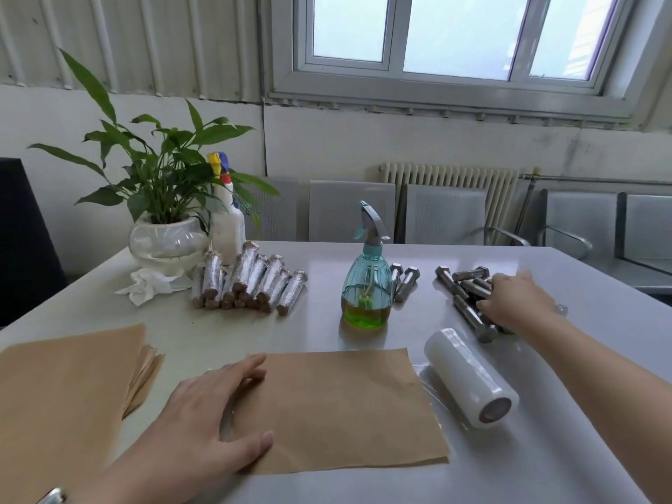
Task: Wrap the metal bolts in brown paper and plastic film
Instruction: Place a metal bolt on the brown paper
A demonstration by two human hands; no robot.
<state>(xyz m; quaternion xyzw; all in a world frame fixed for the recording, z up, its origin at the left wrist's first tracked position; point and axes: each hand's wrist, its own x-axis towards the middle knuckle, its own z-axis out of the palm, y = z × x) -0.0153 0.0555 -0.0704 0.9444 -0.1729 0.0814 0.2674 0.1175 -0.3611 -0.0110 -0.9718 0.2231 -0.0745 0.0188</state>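
A single sheet of brown paper (338,405) lies flat on the table in front of me. My left hand (207,423) rests on its left edge with fingers spread and straight. Far right, my right hand (516,300) reaches onto a pile of bare metal bolts (469,300), its fingers over them; whether it grips one is hidden. Two more bolts (403,281) lie behind the spray bottle. A roll of plastic film (469,376) lies to the right of the sheet. Several wrapped bolts (251,281) are stacked at the back left.
A stack of brown paper sheets (65,387) sits at the left. A teal spray bottle (367,285) with green liquid stands mid-table. A potted plant (163,227), a white bottle (227,220) and a crumpled tissue (149,285) are at the back left. Metal chairs (447,216) stand beyond the table.
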